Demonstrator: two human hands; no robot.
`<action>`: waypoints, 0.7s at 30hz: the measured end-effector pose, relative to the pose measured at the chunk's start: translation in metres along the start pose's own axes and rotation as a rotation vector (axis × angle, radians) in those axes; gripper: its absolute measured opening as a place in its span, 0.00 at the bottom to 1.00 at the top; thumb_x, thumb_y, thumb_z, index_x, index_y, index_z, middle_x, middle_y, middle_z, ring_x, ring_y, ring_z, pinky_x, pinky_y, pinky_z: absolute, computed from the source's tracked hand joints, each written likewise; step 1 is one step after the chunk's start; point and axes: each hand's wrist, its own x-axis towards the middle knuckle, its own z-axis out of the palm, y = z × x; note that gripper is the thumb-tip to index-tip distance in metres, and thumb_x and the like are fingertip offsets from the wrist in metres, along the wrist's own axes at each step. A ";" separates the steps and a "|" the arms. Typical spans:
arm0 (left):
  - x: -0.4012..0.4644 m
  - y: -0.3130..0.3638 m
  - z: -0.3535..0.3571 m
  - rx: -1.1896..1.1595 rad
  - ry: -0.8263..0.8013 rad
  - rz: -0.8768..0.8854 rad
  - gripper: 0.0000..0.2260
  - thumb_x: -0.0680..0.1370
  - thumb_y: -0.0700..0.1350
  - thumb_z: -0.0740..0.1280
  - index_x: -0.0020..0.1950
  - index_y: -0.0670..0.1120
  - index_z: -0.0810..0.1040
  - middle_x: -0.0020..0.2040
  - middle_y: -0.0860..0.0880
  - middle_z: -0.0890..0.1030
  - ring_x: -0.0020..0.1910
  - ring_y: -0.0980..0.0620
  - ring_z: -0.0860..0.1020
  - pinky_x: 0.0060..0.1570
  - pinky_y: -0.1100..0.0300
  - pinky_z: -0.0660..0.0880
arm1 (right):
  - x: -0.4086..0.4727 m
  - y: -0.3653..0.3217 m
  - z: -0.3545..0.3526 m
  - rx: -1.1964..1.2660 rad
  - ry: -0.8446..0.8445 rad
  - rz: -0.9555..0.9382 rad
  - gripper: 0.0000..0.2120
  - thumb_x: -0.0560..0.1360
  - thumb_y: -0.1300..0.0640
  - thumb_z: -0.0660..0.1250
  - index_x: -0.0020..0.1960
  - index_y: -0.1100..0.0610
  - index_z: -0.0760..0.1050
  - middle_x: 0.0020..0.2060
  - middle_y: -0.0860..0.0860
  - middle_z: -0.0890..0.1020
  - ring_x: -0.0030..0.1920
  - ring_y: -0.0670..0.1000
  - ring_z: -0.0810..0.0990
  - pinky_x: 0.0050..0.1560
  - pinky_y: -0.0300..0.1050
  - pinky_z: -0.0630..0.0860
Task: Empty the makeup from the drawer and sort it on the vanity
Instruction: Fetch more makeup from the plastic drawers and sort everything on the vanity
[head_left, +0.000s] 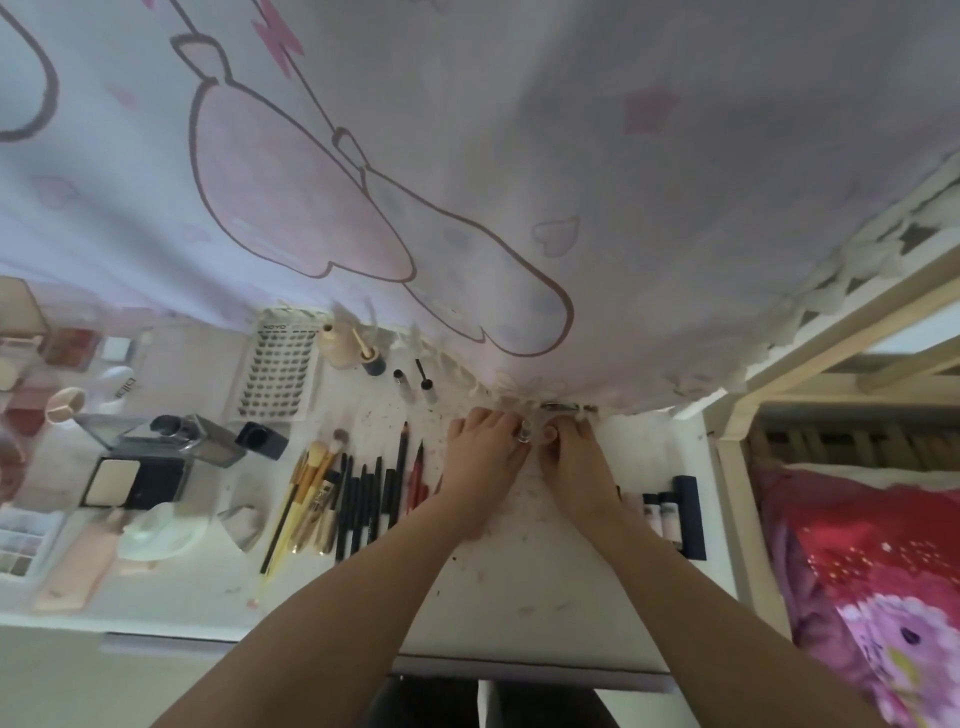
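Both hands meet at the back of the white vanity top (561, 587), under the curtain's hem. My left hand (485, 457) and my right hand (576, 467) pinch a small clear tube with a silvery cap (525, 432) between their fingertips. To the left of my hands lies a row of brushes (311, 499), black pencils (371, 499) and a red pencil (418, 478). Small tubes and a dark box (688, 514) lie to the right of my right wrist. No drawer can be seen.
A pink-printed curtain (467, 182) hangs over the back of the vanity. At left lie a lash tray (278, 371), compacts (132, 480), bottles (208, 441) and palettes (21, 540). A white frame (737, 509) and red-pink bedding (872, 571) bound the right side.
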 end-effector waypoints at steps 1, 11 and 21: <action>0.000 0.000 0.000 -0.002 -0.002 -0.002 0.11 0.78 0.51 0.62 0.56 0.49 0.76 0.56 0.52 0.79 0.59 0.48 0.70 0.53 0.55 0.61 | 0.000 0.000 -0.001 0.008 -0.002 0.004 0.07 0.78 0.64 0.59 0.53 0.66 0.71 0.53 0.62 0.73 0.45 0.61 0.74 0.46 0.54 0.72; -0.031 -0.003 -0.011 -0.094 0.051 -0.166 0.19 0.76 0.53 0.65 0.65 0.50 0.68 0.60 0.53 0.73 0.61 0.51 0.68 0.60 0.58 0.63 | -0.008 0.017 -0.052 -0.014 -0.090 0.046 0.07 0.77 0.62 0.61 0.54 0.58 0.74 0.43 0.50 0.75 0.46 0.52 0.76 0.46 0.40 0.70; -0.073 0.074 0.031 -0.044 -0.090 -0.098 0.13 0.80 0.53 0.55 0.56 0.46 0.72 0.53 0.48 0.77 0.55 0.47 0.72 0.53 0.53 0.65 | -0.015 0.026 -0.057 -0.529 -0.302 0.068 0.12 0.78 0.50 0.58 0.52 0.58 0.72 0.49 0.55 0.78 0.48 0.55 0.77 0.42 0.45 0.70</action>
